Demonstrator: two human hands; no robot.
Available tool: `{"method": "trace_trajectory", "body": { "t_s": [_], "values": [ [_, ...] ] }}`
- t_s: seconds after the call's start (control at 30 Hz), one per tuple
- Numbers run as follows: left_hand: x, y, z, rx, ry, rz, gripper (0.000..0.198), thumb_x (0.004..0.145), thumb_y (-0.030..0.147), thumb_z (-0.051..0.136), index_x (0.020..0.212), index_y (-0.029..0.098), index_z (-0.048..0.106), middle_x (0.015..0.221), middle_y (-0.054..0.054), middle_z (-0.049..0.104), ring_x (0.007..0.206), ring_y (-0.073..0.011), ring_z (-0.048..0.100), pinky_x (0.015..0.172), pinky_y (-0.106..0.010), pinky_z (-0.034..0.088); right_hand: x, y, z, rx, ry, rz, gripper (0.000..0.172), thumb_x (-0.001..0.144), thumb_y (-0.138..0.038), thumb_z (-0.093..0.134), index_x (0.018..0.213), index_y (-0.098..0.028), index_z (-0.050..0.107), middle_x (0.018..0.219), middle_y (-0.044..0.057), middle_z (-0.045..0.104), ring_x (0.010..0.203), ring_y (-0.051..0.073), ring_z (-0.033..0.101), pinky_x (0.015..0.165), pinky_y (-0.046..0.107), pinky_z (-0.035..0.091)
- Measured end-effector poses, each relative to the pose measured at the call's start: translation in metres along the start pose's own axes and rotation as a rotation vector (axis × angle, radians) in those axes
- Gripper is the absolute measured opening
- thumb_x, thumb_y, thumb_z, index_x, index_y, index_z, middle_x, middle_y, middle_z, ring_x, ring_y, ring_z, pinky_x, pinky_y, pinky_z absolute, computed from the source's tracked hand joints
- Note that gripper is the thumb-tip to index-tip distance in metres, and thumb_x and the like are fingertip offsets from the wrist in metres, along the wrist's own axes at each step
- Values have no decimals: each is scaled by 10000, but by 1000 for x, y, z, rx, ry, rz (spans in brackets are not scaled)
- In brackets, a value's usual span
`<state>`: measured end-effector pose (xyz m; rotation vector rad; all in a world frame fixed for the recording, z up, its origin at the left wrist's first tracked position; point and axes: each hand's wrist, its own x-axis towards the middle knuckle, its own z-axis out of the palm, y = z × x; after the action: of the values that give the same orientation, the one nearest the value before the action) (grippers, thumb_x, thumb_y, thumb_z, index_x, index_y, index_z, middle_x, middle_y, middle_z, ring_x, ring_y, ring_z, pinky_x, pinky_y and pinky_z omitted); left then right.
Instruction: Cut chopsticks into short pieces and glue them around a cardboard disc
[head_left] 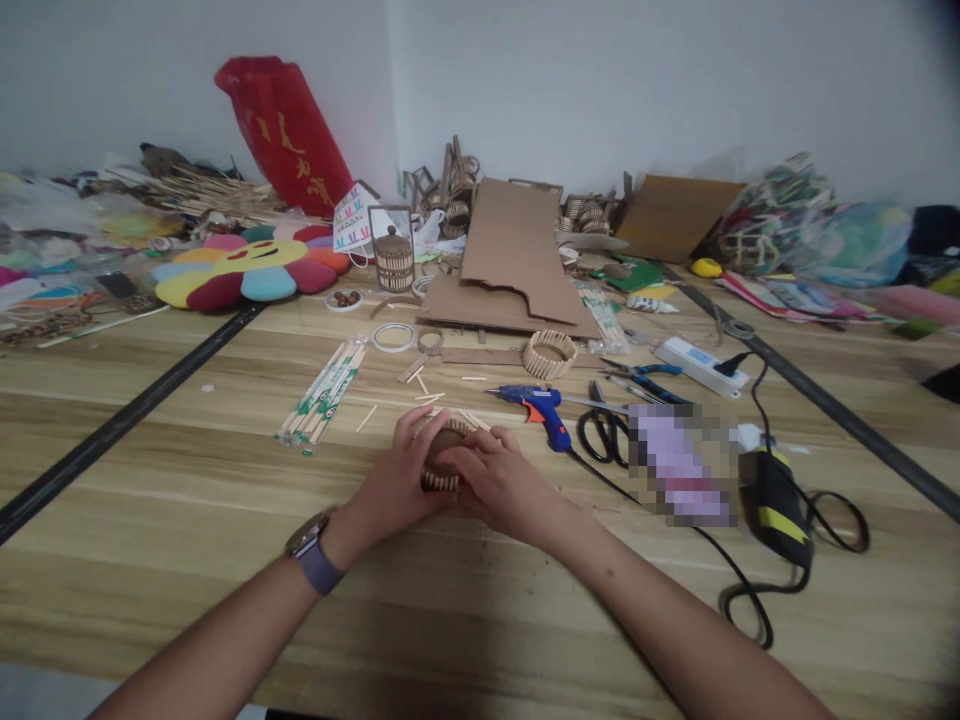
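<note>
Both of my hands are wrapped round a small round basket (441, 482) made of short wooden sticks and brown card, resting at the table's middle. My left hand (397, 470), with a watch on its wrist, grips the basket's left side. On the right side my right hand (499, 475) closes on it, thumb and fingers near the rim. Fingers hide much of the basket. Just beyond lie loose sticks (429, 398) and a blue glue gun (541, 405). Farther back sits a ring of wooden sticks (550, 355).
Packed chopsticks (322, 395) lie at left. Black scissors (602, 425), pliers (649, 375), a white power strip (701, 365) and a black-and-yellow tool (780, 510) with a looping cord are at right. Behind stand cardboard sheets (517, 240), a finished lantern-like piece (393, 260) and a flower cushion (255, 262).
</note>
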<state>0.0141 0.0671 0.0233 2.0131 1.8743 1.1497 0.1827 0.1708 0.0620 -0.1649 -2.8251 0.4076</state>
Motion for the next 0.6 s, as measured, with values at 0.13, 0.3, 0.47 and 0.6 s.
{"method": "trace_trajectory", "body": {
  "t_s": [0.13, 0.3, 0.47, 0.6],
  "values": [
    [0, 4, 0, 10, 33, 16, 1042, 696, 284, 868, 1502, 331, 210, 1470, -161, 319, 1398, -392, 368, 1126, -623, 385, 0, 1, 0, 5, 14, -18, 245, 872, -82, 568, 1091, -173, 631, 1062, 86, 731, 1035, 250, 534, 900, 385, 270],
    [-1, 9, 4, 27, 87, 7, 998, 724, 296, 844, 1504, 319, 221, 1469, -161, 325, 1405, -378, 361, 1148, -616, 352, 0, 1, -1, 13, 26, -10, 229, 884, -101, 561, 1085, -186, 632, 1045, 77, 732, 1019, 247, 534, 904, 391, 265],
    [-2, 9, 9, 36, 105, -4, 933, 759, 283, 808, 1504, 280, 246, 1480, -177, 310, 1411, -367, 353, 1146, -607, 349, 0, 2, 0, 27, 27, 9, 219, 898, -102, 545, 1077, -188, 638, 1033, 96, 731, 1026, 250, 540, 921, 400, 275],
    [-2, 9, 9, 40, 81, -10, 932, 771, 265, 793, 1512, 289, 227, 1487, -175, 295, 1410, -360, 354, 1140, -594, 365, 1, 1, -2, 46, 11, 13, 222, 899, -98, 547, 1081, -181, 643, 1043, 104, 728, 1021, 250, 545, 920, 403, 286]
  ]
}}
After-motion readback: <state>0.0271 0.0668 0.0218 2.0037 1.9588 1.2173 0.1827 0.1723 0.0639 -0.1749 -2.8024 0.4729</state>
